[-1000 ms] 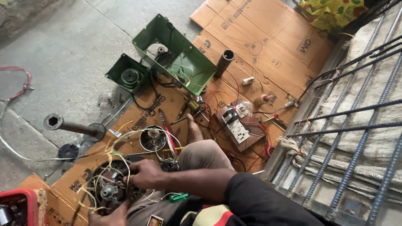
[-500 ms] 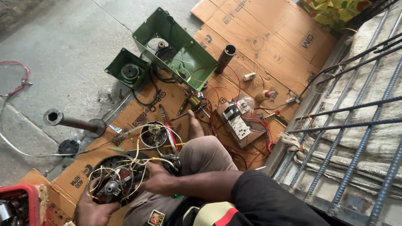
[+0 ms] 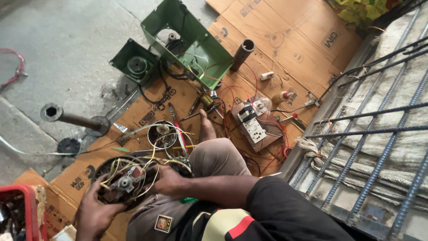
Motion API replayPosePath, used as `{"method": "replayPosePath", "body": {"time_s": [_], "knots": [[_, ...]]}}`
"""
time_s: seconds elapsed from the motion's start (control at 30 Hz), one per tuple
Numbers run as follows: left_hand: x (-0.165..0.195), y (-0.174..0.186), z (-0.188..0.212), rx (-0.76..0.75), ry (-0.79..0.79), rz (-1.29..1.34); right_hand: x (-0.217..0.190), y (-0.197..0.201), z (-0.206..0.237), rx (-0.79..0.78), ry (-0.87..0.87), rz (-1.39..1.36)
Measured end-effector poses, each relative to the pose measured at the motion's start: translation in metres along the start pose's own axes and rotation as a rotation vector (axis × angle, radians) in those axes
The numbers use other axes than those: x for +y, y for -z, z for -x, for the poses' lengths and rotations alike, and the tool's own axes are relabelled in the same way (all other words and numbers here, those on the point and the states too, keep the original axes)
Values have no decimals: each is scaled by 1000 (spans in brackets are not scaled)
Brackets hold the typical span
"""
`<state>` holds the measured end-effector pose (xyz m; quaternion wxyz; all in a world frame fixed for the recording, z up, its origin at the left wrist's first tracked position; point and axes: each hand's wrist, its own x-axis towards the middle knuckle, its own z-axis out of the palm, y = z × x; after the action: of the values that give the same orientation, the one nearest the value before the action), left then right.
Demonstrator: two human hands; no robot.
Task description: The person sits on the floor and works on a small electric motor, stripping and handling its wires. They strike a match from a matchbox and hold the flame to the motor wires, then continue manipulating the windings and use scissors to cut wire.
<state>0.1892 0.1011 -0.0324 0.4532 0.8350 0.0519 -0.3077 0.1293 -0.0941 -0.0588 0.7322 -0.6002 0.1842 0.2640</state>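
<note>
The round dark metal motor stator with loose yellow winding wires (image 3: pixel 125 180), judged heavy, rigid, with fragile leads, is grasped at its rim by left hand (image 3: pixel 96 209) and right hand (image 3: pixel 167 180).

Green metal housing (image 3: pixel 196 40), brown cardboard (image 3: pixel 285 35), red crate (image 3: pixel 31 201).

Both hands — left hand (image 3: pixel 96 209); right hand (image 3: pixel 167 180) — grip a wired motor stator (image 3: pixel 125 182).

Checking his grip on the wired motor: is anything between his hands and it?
Nothing visible. The left hand cups the motor from below, and the right hand presses its right rim. Loose yellow wires run past the right hand's fingers.
</note>
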Motion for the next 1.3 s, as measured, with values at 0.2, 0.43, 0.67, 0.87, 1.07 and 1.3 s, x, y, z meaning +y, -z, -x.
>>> {"method": "replayPosePath", "body": {"time_s": [0.2, 0.43, 0.67, 0.87, 1.07, 1.3], "knots": [[0, 2, 5, 99, -114, -187, 2, 1, -1, -62, -3, -90], [2, 3, 4, 80, -193, -319, 1, 5, 6, -68, 23, -13], [8, 2, 7, 13, -13, -67, -5, 7, 8, -114, 103, 28], [13, -9, 10, -54, -159, 33, -8, 26, 16, -118, 527, 699], [14, -22, 20, 200, -392, -218, 0, 39, 19, -201, 28, -185], [17, -23, 24, 170, -375, -226, 7, 48, 19, -200, -255, -505]]}}
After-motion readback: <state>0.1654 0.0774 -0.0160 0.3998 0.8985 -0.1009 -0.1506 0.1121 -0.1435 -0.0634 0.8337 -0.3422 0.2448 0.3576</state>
